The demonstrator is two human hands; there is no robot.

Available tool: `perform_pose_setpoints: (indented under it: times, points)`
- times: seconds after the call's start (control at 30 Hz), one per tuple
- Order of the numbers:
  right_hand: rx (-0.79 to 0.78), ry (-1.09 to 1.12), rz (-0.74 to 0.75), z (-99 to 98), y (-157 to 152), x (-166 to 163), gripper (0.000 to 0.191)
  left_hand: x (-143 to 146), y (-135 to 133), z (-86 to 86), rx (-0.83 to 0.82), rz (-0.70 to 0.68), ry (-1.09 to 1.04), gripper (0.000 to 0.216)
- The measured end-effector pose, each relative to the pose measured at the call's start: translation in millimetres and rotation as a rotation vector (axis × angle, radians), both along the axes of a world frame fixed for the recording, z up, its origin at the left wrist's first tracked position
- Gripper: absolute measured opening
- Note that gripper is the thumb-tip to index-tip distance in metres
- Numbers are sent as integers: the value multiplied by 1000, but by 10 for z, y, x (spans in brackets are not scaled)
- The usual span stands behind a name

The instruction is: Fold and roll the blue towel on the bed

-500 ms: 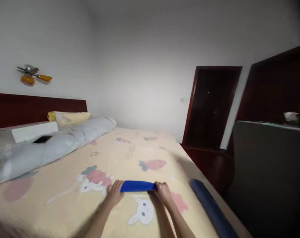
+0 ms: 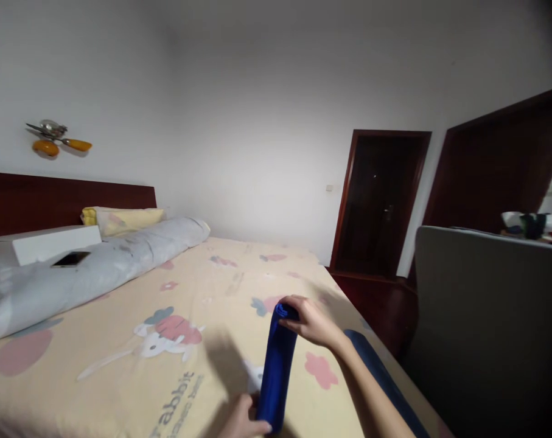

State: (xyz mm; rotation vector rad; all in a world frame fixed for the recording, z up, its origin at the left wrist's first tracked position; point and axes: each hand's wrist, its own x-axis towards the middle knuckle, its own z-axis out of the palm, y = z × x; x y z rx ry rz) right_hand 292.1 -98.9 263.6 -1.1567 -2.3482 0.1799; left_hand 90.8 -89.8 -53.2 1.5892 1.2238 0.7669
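Note:
A bright blue roll of cloth (image 2: 278,371), its folded layers showing at the far end, is held lengthwise above the bed, tilted toward me. My right hand (image 2: 303,319) is closed around the upper end, thumb below and fingers over the top. At the lower end my left hand (image 2: 246,418) grips the roll, with part of the hand cut off by the picture's bottom edge. Beside my right forearm lies a dark blue roll (image 2: 380,380), partly hidden by that arm.
The bed carries a cream sheet (image 2: 212,286) printed with rabbits and carrots. Along the headboard (image 2: 66,194) are a long grey bundle (image 2: 134,258), a phone (image 2: 72,259), a white box (image 2: 56,241) and a yellow pillow (image 2: 127,220). A grey chair back (image 2: 476,304) stands right.
The blue roll has turned from lying crosswise on the sheet to pointing away from me, its far end raised. My right hand moved up, my left hand down and nearer. The view shifted slightly.

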Motion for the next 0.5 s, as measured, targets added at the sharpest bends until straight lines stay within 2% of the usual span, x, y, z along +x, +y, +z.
perform_pose_setpoints:
  times: [0.1, 0.23, 0.3, 0.37, 0.5]
  points:
    - [-45, -152, -9, 24, -158, -114, 27, 62, -133, 8, 30, -19, 167, 52]
    - [-93, -231, 16, 14, -182, -165, 26, 92, -233, 232, 145, -56, 384, 42]
    - [-90, -271, 13, 64, -152, -139, 26, 113, -261, 290, 150, -57, 439, 44]
    - [-86, -306, 1, 144, -103, -63, 25, 134, -261, 261, 128, -31, 463, 57]
    - [-146, -317, -22, 306, 83, 265, 29, 143, -188, 65, 151, 10, 397, 92]
